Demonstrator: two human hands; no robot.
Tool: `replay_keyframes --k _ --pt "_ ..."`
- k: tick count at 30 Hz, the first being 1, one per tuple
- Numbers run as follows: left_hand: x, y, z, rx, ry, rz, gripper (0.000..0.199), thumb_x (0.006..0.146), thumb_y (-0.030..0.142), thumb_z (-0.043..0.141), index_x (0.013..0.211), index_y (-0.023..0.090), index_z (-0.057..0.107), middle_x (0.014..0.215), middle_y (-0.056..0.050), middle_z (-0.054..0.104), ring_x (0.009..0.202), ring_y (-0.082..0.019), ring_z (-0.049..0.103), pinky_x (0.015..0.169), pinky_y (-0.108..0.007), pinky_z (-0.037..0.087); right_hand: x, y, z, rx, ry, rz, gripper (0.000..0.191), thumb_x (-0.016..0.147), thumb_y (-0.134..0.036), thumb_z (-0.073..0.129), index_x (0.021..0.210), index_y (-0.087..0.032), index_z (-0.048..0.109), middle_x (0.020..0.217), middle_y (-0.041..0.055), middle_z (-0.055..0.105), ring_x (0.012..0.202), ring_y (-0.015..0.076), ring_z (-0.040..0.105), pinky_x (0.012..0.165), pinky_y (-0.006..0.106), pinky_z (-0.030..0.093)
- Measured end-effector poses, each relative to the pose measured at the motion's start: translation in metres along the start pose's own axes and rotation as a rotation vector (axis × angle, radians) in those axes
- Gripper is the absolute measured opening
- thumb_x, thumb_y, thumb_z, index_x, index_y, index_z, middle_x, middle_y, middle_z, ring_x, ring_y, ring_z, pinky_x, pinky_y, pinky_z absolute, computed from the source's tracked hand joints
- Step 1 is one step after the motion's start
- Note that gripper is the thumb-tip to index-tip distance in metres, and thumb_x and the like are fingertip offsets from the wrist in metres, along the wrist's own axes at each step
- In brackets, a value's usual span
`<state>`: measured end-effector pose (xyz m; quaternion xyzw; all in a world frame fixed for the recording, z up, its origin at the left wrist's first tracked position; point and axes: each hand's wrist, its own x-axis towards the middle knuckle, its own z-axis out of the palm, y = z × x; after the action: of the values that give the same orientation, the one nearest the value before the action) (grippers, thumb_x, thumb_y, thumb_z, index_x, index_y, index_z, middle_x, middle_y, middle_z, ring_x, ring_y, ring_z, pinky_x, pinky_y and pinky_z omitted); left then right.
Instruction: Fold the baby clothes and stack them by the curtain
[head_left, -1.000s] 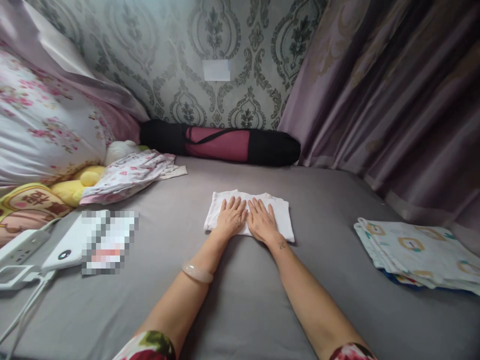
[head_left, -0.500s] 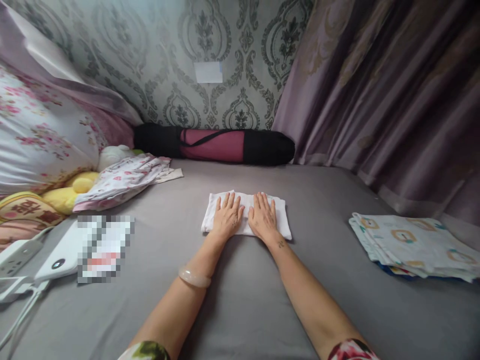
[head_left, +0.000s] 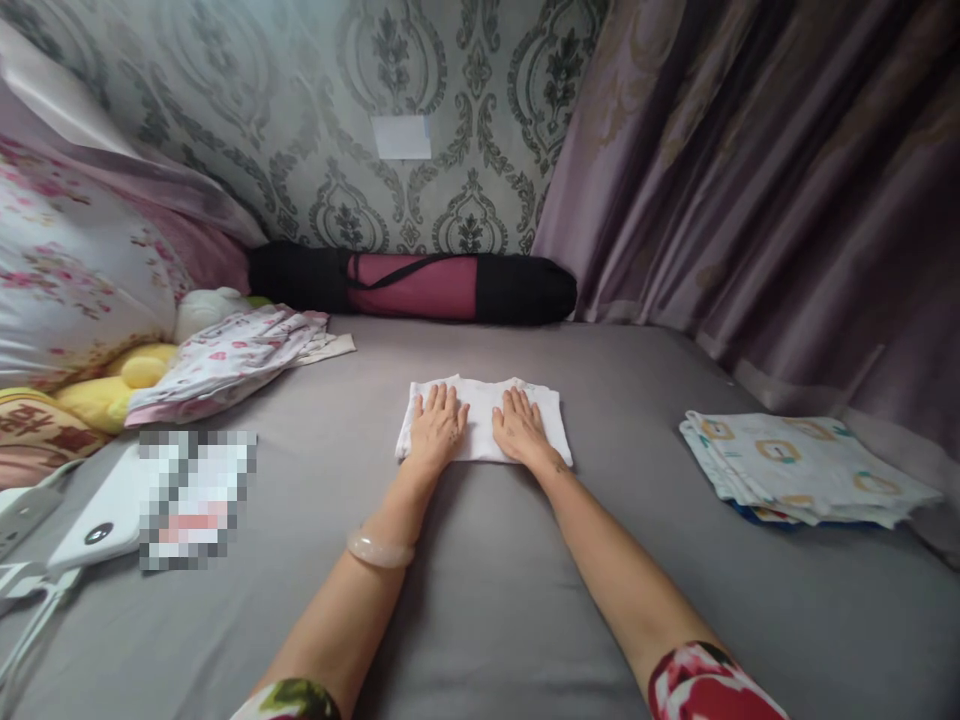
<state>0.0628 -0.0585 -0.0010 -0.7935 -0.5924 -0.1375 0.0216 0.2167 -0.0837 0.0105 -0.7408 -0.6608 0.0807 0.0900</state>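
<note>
A white folded cloth [head_left: 480, 430] lies flat on the grey bed sheet [head_left: 495, 560] in front of me. My left hand [head_left: 436, 425] rests palm down on its left half, fingers extended and a little apart. On the right half lies my right hand [head_left: 519, 425], also flat with its fingers stretched out. Both palms touch the cloth, and neither hand grips it. A strip of white fabric shows between them. Whether the cloth is a garment I cannot tell.
To the right sits a stack of folded patterned cloths [head_left: 802, 465]. Along the wall lies a black and maroon long bag [head_left: 412, 285]. At left are a crumpled printed garment [head_left: 232, 350], a yellow plush toy [head_left: 112, 385], a white power bank [head_left: 112, 510] and cables [head_left: 37, 625].
My hands have moved slightly apart on the cloth, the right one toward its right side. The whole view has shifted a little.
</note>
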Motion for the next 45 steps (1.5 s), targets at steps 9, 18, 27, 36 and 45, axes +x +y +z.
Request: replay_keyframes --k 9,18,27,36,45 --pt "-0.003 -0.011 0.007 0.04 -0.107 -0.104 0.062 0.099 0.043 0.023 0.143 0.002 0.039 0.151 -0.02 0.037 0.142 -0.031 0.031 0.116 -0.049 0.022 -0.014 0.02 0.008 -0.057 0.103 -0.02 0.06 0.099 -0.033 0.025 0.149 0.0 0.029 0.157 0.016 0.026 0.145 0.0251 0.02 0.117 0.038 0.012" --pt "0.0 -0.019 -0.006 0.021 -0.042 -0.08 0.055 0.099 0.04 0.022 0.14 0.011 0.045 0.149 -0.016 0.042 0.141 -0.027 0.033 0.117 -0.047 0.024 -0.009 0.03 -0.003 -0.032 0.106 -0.013 0.058 0.099 -0.031 0.022 0.149 -0.002 0.03 0.156 0.015 0.028 0.145 0.0234 0.023 0.117 0.036 0.015" --pt "0.001 -0.04 0.0 0.008 -0.193 -0.147 0.065 0.099 0.046 0.018 0.146 0.003 0.034 0.156 -0.021 0.026 0.144 -0.03 0.028 0.116 -0.049 0.024 -0.006 0.059 0.001 -0.083 0.079 0.084 0.061 0.099 -0.036 0.021 0.149 0.0 0.028 0.158 0.0154 0.023 0.145 0.0265 0.02 0.117 0.039 0.016" --pt "0.004 -0.04 -0.004 -0.031 -0.228 -0.175 0.063 0.099 0.047 0.017 0.146 0.009 0.034 0.157 -0.019 0.025 0.144 -0.029 0.026 0.115 -0.054 0.023 -0.004 0.06 0.001 -0.09 0.068 0.081 0.061 0.099 -0.036 0.02 0.149 -0.002 0.029 0.158 0.0157 0.023 0.145 0.0256 0.019 0.116 0.04 0.018" --pt "0.003 -0.018 -0.013 -0.008 0.003 0.065 0.053 0.1 0.039 0.023 0.144 0.014 0.04 0.154 -0.013 0.034 0.145 -0.025 0.025 0.119 -0.052 0.015 -0.005 0.041 -0.011 -0.121 0.175 -0.043 0.059 0.1 -0.034 0.025 0.148 -0.001 0.032 0.156 0.0162 0.026 0.145 0.025 0.021 0.118 0.039 0.013"
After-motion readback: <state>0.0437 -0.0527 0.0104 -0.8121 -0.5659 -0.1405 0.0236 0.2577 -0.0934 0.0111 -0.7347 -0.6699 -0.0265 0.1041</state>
